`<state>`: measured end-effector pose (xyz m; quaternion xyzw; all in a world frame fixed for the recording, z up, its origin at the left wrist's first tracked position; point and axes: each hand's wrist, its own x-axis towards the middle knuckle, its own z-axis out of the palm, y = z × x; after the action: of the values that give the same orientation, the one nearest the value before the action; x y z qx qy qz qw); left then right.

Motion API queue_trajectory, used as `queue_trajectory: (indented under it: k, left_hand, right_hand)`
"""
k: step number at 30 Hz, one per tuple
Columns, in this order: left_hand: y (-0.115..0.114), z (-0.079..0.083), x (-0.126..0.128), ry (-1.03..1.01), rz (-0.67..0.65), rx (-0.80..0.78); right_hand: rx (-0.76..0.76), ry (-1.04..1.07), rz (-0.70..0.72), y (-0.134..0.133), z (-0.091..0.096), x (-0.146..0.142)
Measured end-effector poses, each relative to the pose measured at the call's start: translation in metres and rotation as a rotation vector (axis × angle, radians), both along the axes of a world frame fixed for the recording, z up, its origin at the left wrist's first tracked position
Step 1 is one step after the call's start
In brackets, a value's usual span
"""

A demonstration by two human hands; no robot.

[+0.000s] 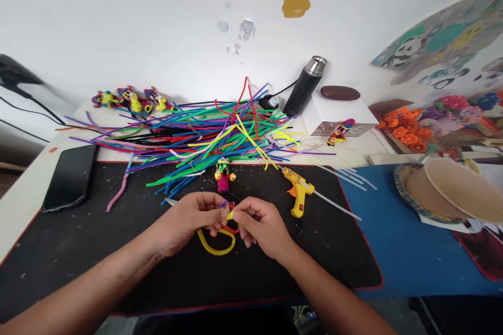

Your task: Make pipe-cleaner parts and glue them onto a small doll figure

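My left hand (192, 220) and my right hand (261, 227) meet over a black mat (118, 251), fingertips pinched together. Between them is a small piece of twisted pipe cleaner with purple, yellow and red parts (227, 213). A yellow pipe cleaner (216, 248) loops down from the pinch onto the mat. Just beyond my hands stands a small pipe-cleaner figure (223, 174), pink below and yellow-green above. A big heap of coloured pipe cleaners (204, 141) lies behind it.
A yellow glue gun (299, 193) with clear glue sticks (341, 188) lies to the right. A black phone (70, 175) rests at the left. More small figures (129, 99), a black flask (304, 86), a white box (338, 115) and paper bowls (444, 191) are around.
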<state>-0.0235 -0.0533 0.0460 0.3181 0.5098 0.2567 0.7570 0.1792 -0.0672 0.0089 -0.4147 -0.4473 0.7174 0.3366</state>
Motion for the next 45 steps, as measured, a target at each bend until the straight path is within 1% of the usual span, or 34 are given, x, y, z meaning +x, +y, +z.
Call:
queue_trajectory:
  k: [3, 5, 11, 14, 19, 22, 24, 29, 33, 40, 45]
  left_hand:
    - [-0.001, 0.004, 0.002, 0.076, -0.003, 0.131]
    - [-0.002, 0.006, 0.004, 0.107, -0.008, 0.178]
    - [-0.002, 0.016, 0.007, 0.194, -0.04, 0.248]
    - [-0.002, 0.017, 0.009, 0.218, -0.042, 0.253]
    - [-0.002, 0.014, 0.009, 0.241, -0.022, 0.262]
    - [-0.003, 0.012, 0.009, 0.251, -0.027, 0.301]
    - [-0.003, 0.01, 0.008, 0.295, -0.041, 0.372]
    - [-0.007, 0.007, 0.004, 0.51, -0.072, 0.631]
    - [-0.009, 0.006, 0.004, 0.582, -0.1, 0.739]
    - [-0.01, -0.002, 0.004, 0.61, -0.037, 0.808]
    - [-0.012, -0.011, 0.006, 0.567, 0.016, 0.799]
  right_hand:
    - [-0.044, 0.015, -0.022, 0.002, 0.002, 0.0]
    - [-0.075, 0.028, -0.024, 0.002, 0.003, 0.001]
    - [-0.173, 0.127, -0.03, 0.003, 0.001, 0.0]
    - [-0.206, 0.176, -0.021, 0.004, 0.001, -0.001]
    - [-0.233, 0.207, -0.021, 0.004, -0.001, -0.002]
    - [-0.244, 0.243, -0.022, 0.004, -0.002, -0.002]
    - [-0.253, 0.246, -0.015, 0.005, -0.003, -0.002]
    - [-0.275, 0.228, -0.011, 0.009, 0.003, -0.002]
    - [-0.285, 0.224, -0.014, 0.01, 0.006, -0.005]
    - [-0.338, 0.261, -0.047, 0.007, -0.001, -0.005]
    - [-0.386, 0.351, -0.081, 0.005, -0.004, -0.007]
